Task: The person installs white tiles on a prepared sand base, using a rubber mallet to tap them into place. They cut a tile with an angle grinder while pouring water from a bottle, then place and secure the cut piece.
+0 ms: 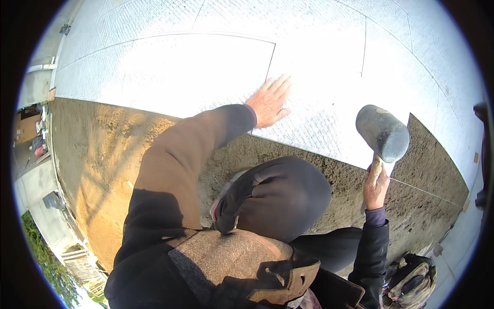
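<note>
My left hand (269, 101) lies flat on a pale, textured paving slab (303, 116), close to the joint with the neighbouring slab (200, 67). Its fingers are stretched out and it holds nothing. On the right, my right hand (376, 186) is wrapped round the short visible part of a wooden handle, which belongs to a rubber mallet (382, 133). The mallet's dark grey, cylindrical head is raised in front of the slab's right part. Glare washes out much of the slab surface. I cannot tell how high the mallet head hangs above it.
Brown bedding sand (118, 139) borders the slabs on the near side. A thin string line (427, 192) crosses the ground at right. My bent knee (288, 198) is close to the slab edge. A bundle of dark and patterned cloth (411, 280) lies lower right; a cardboard box (28, 129) is far left.
</note>
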The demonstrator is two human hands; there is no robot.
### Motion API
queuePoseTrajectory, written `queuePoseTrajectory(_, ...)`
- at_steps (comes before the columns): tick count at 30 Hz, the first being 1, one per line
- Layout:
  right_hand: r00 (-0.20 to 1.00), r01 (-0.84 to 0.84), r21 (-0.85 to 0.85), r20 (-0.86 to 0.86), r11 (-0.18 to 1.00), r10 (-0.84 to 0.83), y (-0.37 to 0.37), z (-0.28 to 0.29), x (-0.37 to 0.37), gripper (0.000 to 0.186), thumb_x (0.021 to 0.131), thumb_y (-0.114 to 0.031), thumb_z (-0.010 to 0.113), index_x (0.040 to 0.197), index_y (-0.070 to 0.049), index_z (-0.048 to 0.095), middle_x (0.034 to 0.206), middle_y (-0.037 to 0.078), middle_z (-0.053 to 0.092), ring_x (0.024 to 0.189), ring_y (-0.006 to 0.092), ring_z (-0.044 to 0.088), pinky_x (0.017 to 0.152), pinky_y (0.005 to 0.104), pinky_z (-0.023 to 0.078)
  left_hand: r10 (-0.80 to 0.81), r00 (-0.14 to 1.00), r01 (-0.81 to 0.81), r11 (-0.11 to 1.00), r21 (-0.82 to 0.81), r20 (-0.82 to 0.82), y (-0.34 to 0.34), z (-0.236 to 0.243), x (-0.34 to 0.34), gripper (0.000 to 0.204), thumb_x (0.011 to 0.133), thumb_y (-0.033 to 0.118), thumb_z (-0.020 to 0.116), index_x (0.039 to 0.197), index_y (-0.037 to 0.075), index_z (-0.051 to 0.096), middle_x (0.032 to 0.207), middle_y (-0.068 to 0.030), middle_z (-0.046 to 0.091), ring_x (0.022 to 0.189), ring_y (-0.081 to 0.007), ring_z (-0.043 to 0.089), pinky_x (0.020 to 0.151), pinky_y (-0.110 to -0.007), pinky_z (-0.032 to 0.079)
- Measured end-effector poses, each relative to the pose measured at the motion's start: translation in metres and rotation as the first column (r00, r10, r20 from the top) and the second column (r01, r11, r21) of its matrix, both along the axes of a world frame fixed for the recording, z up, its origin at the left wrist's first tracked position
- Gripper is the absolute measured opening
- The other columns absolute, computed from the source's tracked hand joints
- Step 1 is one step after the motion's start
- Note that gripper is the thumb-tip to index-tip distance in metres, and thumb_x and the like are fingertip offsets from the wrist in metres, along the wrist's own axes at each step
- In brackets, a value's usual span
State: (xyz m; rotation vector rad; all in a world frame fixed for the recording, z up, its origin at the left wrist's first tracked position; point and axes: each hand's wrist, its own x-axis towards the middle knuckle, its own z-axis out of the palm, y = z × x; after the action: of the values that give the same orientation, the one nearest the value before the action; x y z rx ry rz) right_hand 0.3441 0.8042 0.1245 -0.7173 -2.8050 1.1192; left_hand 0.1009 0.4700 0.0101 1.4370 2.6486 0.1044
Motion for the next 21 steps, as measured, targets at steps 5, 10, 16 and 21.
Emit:
queuePoseTrajectory(5, 0.967, -0.017, -0.021, 0.253, 1.000, 0.022, -0.006, -0.015, -0.008, 0.059, 0.114, -0.046, 0.043, 0.097, 0.007, 0.063, 0.067, 0.015, 0.058, 0.061, 0.0181, 0.054, 0.059, 0.0393, 0.045, -0.018, 0.999, 0.020, 0.999, 0.049, -0.043, -0.001, -0.003, 0.002, 0.076, 0.112, 0.048, 0.038, 0.160, -0.009, 0.029, 0.172, -0.0251, 0.020, 0.163, -0.0356, 0.012, 0.132, -0.050, 0.014)
queuePoseTrajectory(10, 0.996, 0.083, -0.032, 0.045, 0.996, -0.081, -0.024, -0.007, -0.013, 0.060, 0.115, -0.046, 0.042, 0.101, 0.007, 0.065, 0.066, 0.016, 0.058, 0.061, 0.0175, 0.056, 0.057, 0.0406, 0.045, -0.011, 1.000, 0.011, 1.000, 0.017, -0.016, 0.000, -0.002, 0.002, 0.075, 0.112, 0.050, 0.033, 0.161, -0.007, 0.030, 0.173, -0.0235, 0.019, 0.163, -0.0340, 0.011, 0.132, -0.049, 0.013)
queuePoseTrajectory(16, 0.998, -0.046, 0.018, 0.032, 0.999, 0.045, -0.048, -0.028, -0.035, 0.057, 0.114, -0.040, 0.047, 0.081, 0.005, 0.056, 0.059, 0.023, 0.054, 0.050, 0.0349, 0.055, 0.051, 0.0457, 0.043, -0.004, 0.999, 0.003, 0.999, 0.053, 0.034, 0.003, 0.006, 0.000, 0.075, 0.110, 0.043, 0.046, 0.160, -0.010, 0.029, 0.171, -0.0267, 0.019, 0.163, -0.0363, 0.012, 0.132, -0.049, 0.012)
queuePoseTrajectory(21, 0.999, 0.021, 0.058, -0.043, 0.998, -0.018, -0.055, -0.029, -0.024, 0.050, 0.113, -0.036, 0.049, 0.085, 0.004, 0.057, 0.062, 0.024, 0.056, 0.054, 0.0380, 0.060, 0.053, 0.0450, 0.044, 0.002, 0.997, -0.007, 0.998, 0.057, 0.083, 0.005, 0.005, 0.003, 0.076, 0.108, 0.041, 0.049, 0.159, -0.011, 0.028, 0.172, -0.0268, 0.018, 0.163, -0.0366, 0.011, 0.132, -0.049, 0.011)
